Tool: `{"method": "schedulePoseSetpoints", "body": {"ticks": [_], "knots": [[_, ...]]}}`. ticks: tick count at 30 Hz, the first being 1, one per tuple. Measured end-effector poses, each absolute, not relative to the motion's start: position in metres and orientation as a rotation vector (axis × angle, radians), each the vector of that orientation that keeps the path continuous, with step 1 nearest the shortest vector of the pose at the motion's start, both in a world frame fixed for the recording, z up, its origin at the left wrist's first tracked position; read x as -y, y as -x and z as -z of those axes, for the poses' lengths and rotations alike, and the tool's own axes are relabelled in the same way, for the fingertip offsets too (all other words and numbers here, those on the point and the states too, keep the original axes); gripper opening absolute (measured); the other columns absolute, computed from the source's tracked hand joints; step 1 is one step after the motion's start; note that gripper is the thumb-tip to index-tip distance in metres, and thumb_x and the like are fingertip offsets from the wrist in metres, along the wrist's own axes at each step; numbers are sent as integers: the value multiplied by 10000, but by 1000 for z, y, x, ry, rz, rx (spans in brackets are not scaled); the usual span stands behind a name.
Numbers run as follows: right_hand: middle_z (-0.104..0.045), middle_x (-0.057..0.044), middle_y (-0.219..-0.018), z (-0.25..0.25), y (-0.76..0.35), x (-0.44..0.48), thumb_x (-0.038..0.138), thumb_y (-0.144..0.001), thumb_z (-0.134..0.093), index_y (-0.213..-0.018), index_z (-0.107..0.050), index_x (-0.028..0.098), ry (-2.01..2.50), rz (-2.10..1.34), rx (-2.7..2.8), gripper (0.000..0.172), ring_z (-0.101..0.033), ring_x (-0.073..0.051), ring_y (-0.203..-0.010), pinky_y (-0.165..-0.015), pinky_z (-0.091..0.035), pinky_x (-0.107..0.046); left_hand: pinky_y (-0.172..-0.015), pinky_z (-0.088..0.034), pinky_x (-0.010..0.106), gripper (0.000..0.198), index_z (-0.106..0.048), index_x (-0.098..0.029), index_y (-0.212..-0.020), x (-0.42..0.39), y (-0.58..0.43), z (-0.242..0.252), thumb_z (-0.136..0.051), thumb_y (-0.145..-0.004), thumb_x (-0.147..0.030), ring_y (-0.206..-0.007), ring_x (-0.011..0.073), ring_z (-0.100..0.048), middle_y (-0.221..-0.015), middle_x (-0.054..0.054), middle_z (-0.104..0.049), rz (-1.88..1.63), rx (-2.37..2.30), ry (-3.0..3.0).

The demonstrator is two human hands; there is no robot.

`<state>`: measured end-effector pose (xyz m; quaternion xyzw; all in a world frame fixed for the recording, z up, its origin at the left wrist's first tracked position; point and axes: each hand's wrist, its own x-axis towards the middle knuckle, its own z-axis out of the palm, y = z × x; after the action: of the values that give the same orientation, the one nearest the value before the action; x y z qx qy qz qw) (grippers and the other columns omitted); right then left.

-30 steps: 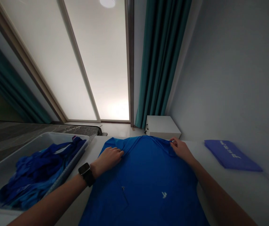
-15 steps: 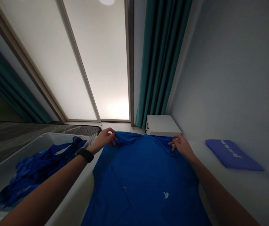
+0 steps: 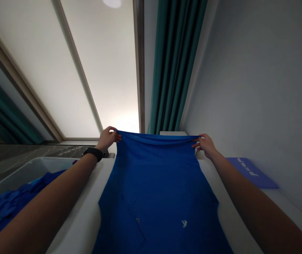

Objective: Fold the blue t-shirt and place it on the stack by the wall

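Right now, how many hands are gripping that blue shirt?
2. The left hand, with a black watch band on its wrist, pinches the far left end of the blue shirt's raised edge; the right hand pinches the far right end. No others show.

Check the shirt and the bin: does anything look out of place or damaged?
Nothing stands out. The blue shirt hangs straight, held up by the left hand and right hand, with no visible tear. The clothes lie inside the bin, though the left arm hides part of it.
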<state>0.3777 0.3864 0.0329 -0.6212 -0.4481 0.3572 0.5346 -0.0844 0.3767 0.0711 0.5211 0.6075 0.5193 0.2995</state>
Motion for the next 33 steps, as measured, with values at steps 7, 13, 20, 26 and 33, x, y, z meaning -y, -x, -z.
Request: {"method": "schedulePoseSetpoints", "body": {"ticks": [7,13,20,26,33], "knots": [[-677,-4,-685,-29,-381,-393,259,-935,-499,-947,-422,234,1481,-873,1043,82,-648,-160,-482,-355,-469,-213,-509,-541,248,118,-560,-155,-882,-384,86,-55,-560,-788,-84,-562,191,-695,-606,35,-678,-1391,-1601,-1263],[-645,20,-557,-24,-390,-400,273,-941,-516,-936,-434,232,1469,-885,997,92,-588,-143,-386,-325,-431,-194,-527,-577,330,173,-521,-135,-970,-392,89,-49,-502,-816,-59,-501,214,-685,-572,49,-674,-1389,-1574,-1146],[-678,1,-610,-18,-394,-403,213,-953,-471,-910,-399,241,1422,-925,909,88,-631,-154,-436,-318,-406,-182,-645,-608,348,143,-516,-131,-924,-389,91,-47,-554,-811,-52,-582,202,-712,-631,70,-691,-1452,-1519,-1029],[-683,-34,-648,-16,-393,-396,118,-947,-413,-861,-413,225,1369,-1006,913,137,-683,-177,-524,-317,-387,-177,-677,-611,340,90,-543,-133,-846,-382,93,-49,-590,-794,-77,-608,205,-718,-659,87,-699,-1470,-1475,-1000],[-674,-50,-732,-23,-398,-392,260,-971,-434,-875,-453,211,1254,-1138,925,109,-730,-237,-664,-356,-469,-227,-639,-604,316,69,-567,-139,-820,-381,94,-54,-580,-860,-194,-637,215,-720,-621,82,-679,-1481,-1490,-1006]]}}
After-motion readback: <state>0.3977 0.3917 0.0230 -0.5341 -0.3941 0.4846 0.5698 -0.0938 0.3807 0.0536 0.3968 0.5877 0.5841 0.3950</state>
